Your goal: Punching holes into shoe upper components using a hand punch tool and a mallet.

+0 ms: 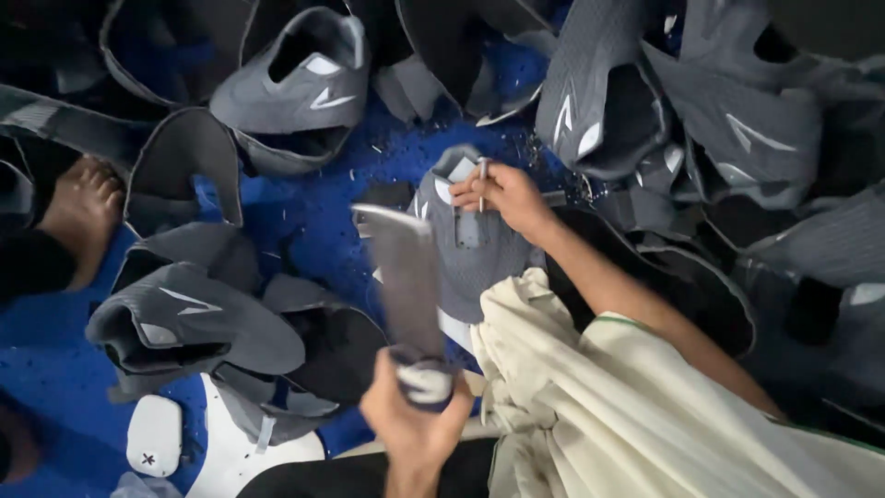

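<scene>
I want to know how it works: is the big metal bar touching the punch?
Apart. The head view shows blue floor between the raised bar in the left hand and the punch.

Shoemaking workshop: grey shoe uppers (293,85) heaped about

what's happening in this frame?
A person sits among grey shoe uppers piled on a blue floor. The right hand pinches a thin metal punch upright on the grey upper lying at the knee. The left hand grips the wrapped handle of a flat metal bar, raised and motion-blurred, near the punch. A bare foot shows at the left edge.
</scene>
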